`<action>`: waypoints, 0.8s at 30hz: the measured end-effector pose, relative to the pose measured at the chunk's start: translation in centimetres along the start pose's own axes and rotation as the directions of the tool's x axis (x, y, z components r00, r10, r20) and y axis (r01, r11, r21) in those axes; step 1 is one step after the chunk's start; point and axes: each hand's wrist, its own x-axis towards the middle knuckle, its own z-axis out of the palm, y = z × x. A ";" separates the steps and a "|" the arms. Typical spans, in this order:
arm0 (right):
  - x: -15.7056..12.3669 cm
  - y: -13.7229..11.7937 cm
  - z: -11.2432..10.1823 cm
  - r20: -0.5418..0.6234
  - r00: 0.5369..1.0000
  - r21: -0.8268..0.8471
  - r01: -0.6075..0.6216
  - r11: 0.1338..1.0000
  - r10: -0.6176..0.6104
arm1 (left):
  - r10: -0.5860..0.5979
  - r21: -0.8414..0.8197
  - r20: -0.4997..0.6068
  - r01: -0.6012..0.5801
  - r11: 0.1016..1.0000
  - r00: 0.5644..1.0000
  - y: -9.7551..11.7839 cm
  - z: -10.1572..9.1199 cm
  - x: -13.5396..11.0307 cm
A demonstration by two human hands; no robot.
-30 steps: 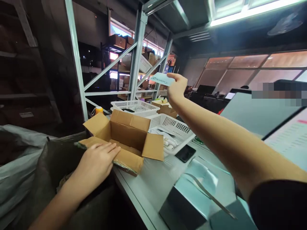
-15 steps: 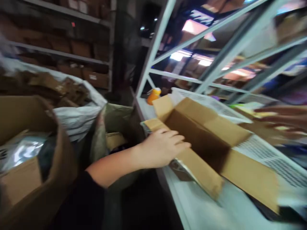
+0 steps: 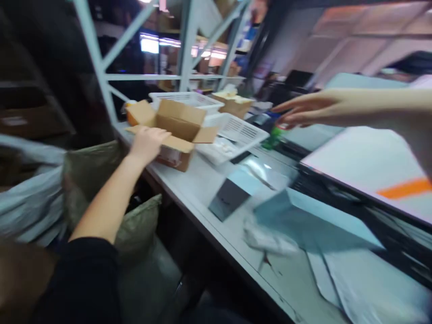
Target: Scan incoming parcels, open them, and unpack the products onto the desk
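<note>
My left hand (image 3: 148, 143) grips the near side of an open cardboard box (image 3: 178, 128), with its fingers over the flap. The box stands on the workbench with its flaps spread, and its bottom is hidden. To the right, my right hand (image 3: 310, 108) is stretched out in the air, fingers extended and nothing in them. Just below its fingertips sits a blurred green object (image 3: 272, 138). A white plastic basket (image 3: 236, 130) lies between the box and that object.
A second white basket (image 3: 187, 100) and another cardboard box (image 3: 234, 105) stand behind. Grey-blue boxes (image 3: 231, 193) and clear plastic wrap (image 3: 266, 168) lie on the bench (image 3: 199, 204). A white panel with an orange stripe (image 3: 367, 162) is at right, a sack (image 3: 91, 171) at left.
My view has swung to the right, bringing more of the bench into sight. The left hand stays on the box. My right hand, blurred at the right edge before, now shows clearly.
</note>
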 end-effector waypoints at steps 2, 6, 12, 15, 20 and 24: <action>-4.3 1.6 -1.5 0.037 0.998 -0.004 -0.050 0.999 0.050 | 0.000 -0.018 -0.059 -0.001 1.000 0.998 0.1 -0.1 0.5; -11.4 4.3 -2.9 -0.011 1.000 -0.057 0.027 0.998 -0.028 | -0.065 -0.097 -0.235 0.043 0.994 0.970 1.8 -2.4 -1.0; -18.7 11.0 -0.9 0.044 0.999 -0.077 0.006 0.997 -0.003 | -0.182 -0.163 -0.236 0.145 0.976 0.955 4.1 -3.3 -1.7; -20.1 15.0 3.1 0.172 0.985 -0.085 -0.002 0.996 0.017 | -0.185 -0.178 -0.240 0.144 0.973 0.953 5.3 -3.7 -1.9; -21.0 20.5 10.3 0.176 0.984 -0.012 0.030 0.999 -0.027 | -0.192 -0.290 -0.431 0.066 0.955 0.882 13.0 -3.8 -3.1; -21.5 23.1 12.9 0.007 0.999 0.191 0.029 0.981 -0.031 | -0.390 -0.686 -0.192 0.161 0.709 0.901 22.0 0.8 -3.4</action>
